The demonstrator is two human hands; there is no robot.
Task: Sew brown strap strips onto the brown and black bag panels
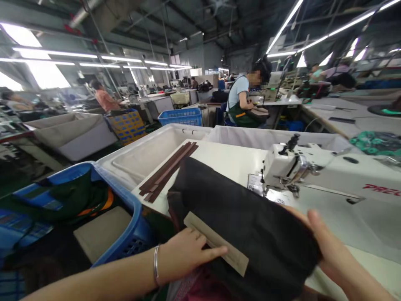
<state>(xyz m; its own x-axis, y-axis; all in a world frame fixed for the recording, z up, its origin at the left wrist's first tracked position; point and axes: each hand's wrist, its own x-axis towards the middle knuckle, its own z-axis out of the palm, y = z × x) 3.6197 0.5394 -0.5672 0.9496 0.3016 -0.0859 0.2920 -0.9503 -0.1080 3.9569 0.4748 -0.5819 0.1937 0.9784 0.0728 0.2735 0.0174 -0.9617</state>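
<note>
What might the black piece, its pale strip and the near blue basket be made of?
Black piece: probably fabric, matte, softly creased. Pale strip: perhaps card or stiff fabric; dull, straight-edged. Near blue basket: most likely moulded plastic, slightly glossy, with rounded rim and cutout holes.

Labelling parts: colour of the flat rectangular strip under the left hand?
Greyish-beige flat strip, plain; best in head view.

One black fabric piece (247, 211), one beige strip (218, 241), one nearby sewing machine (333, 169).

Black fabric (250, 213), beige strip (236, 257), brown strips (171, 170), blue basket (136, 219).
</note>
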